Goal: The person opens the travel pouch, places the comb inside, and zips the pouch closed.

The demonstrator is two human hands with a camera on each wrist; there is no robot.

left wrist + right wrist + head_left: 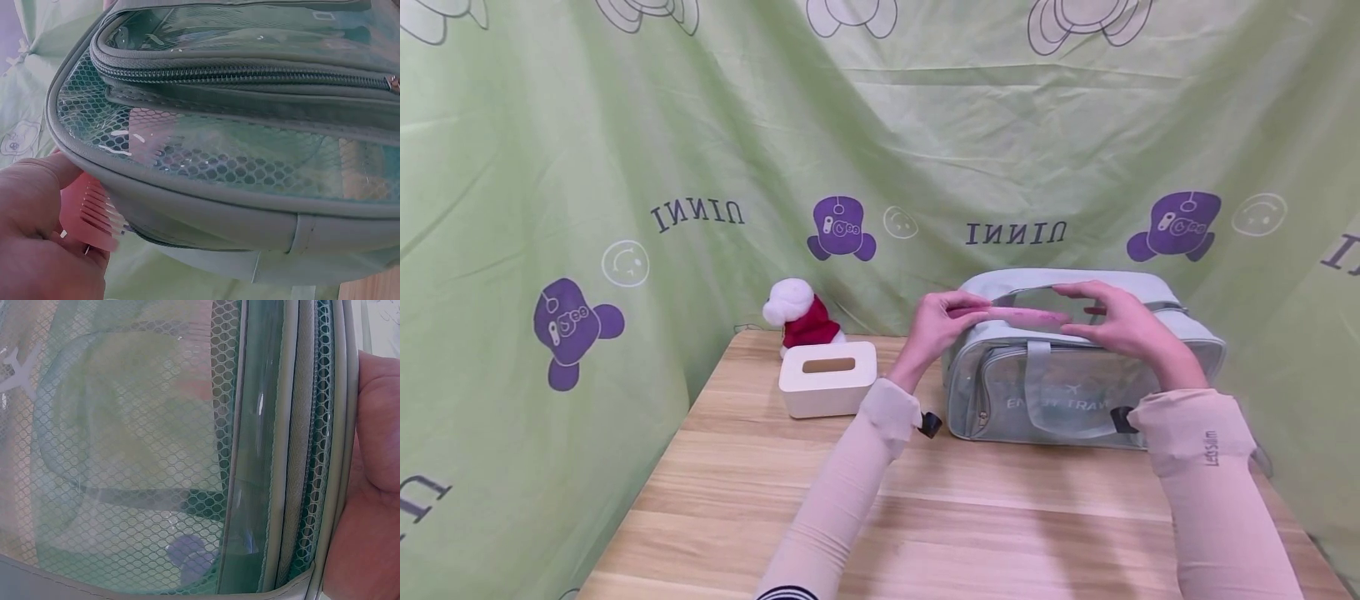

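Observation:
My left hand (942,327) pinches a pink comb (1028,317) by its left end. The comb lies level across the top opening of a pale green travel bag (992,358) with a clear front. In the left wrist view the comb's teeth (103,209) show beside the bag's rim. My right hand (1122,327) is at the right of the opening, thumb and forefinger spread apart, thumb tip close to the comb's other end. The right wrist view has its palm (381,425) beside the bag's zipped edge, most fingers hidden.
A white tissue box (829,398) with a slotted wooden-coloured opening stands left of the bag. Behind it sits a white plush toy (792,300) in red clothing. The wooden table (760,492) backs onto a green printed curtain (760,125). A strap (1039,387) hangs down the bag's front.

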